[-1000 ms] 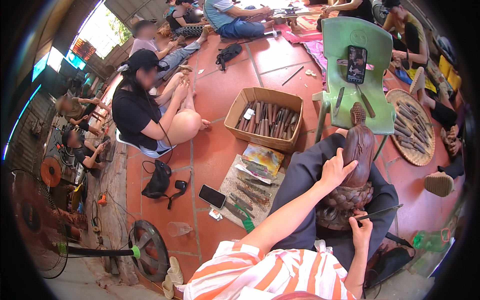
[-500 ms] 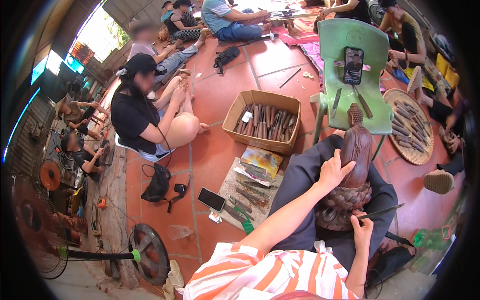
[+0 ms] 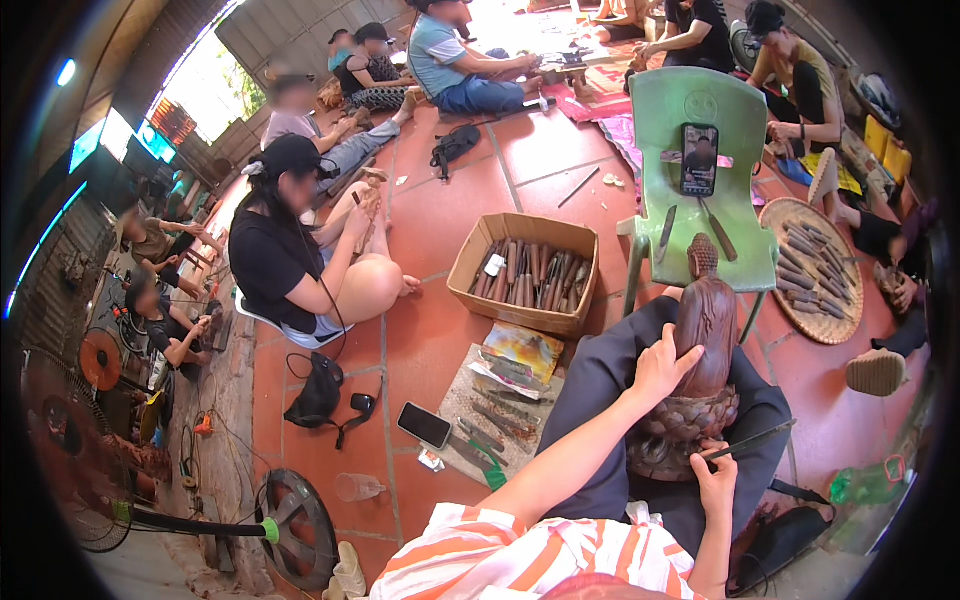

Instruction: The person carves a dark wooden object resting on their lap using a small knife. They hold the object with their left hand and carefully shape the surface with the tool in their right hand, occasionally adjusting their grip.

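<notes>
A dark brown carved wooden statue (image 3: 706, 325), with a knobbed head and a lotus-petal base, stands upright between my legs. My left hand (image 3: 660, 372) grips the side of its body, thumb and forefinger lying along the wood and some fingers hidden behind. Beside the base, my right hand (image 3: 714, 474) is closed on a thin dark file (image 3: 755, 438), which points out to the right. The file's near end lies close to the petals; I cannot tell whether it touches them.
Ahead is a green plastic chair (image 3: 742, 232) holding a phone (image 3: 699, 160) and two tools. A cardboard box (image 3: 525, 314) of wooden-handled tools, a cloth with blades (image 3: 495, 405) and another phone (image 3: 424, 425) lie to the left. A woven tray (image 3: 850, 300) stands right. Several people sit around.
The whole view has tilted up a little, so things sit lower in it. My right hand and the file have shifted slightly against the statue's base; my left hand keeps its grip.
</notes>
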`<control>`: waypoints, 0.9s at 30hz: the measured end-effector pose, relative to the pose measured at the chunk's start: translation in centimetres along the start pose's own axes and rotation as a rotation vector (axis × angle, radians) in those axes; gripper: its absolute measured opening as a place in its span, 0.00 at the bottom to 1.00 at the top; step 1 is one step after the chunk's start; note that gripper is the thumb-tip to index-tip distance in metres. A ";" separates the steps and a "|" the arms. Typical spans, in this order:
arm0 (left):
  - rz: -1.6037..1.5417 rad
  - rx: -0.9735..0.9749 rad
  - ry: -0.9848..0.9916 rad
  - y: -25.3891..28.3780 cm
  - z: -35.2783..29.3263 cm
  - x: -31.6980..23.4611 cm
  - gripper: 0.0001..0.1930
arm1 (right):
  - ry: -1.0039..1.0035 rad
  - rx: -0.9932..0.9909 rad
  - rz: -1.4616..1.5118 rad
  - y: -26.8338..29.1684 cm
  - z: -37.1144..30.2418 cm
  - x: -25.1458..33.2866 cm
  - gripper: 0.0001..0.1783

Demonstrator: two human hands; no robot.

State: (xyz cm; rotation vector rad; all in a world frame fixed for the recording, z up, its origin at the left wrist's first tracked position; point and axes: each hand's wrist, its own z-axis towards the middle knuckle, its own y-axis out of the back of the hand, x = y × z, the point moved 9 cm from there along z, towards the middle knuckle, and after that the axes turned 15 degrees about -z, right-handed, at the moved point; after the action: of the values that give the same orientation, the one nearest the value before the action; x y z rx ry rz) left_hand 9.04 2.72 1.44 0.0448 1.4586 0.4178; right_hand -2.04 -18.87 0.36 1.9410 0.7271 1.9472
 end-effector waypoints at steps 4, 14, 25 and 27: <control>0.013 -0.009 -0.005 0.0 -0.3 0.1 0.37 | 0.019 -0.017 0.005 0.0 -0.1 -0.2 0.06; -0.016 0.001 -0.006 -0.1 -0.3 0.0 0.37 | 0.027 -0.038 0.033 0.1 -0.1 -0.3 0.07; 0.000 0.000 0.000 -0.1 -0.4 0.1 0.37 | 0.047 -0.045 0.044 0.1 0.0 -0.4 0.07; 0.019 0.008 0.019 -0.3 -0.5 0.4 0.37 | 0.036 -0.033 0.047 0.1 -0.1 -0.3 0.07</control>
State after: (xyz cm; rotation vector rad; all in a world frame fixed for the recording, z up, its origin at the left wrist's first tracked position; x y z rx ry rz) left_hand 8.70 2.49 0.88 0.0609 1.4790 0.4290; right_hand -2.12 -19.15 0.16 1.9253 0.6593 2.0134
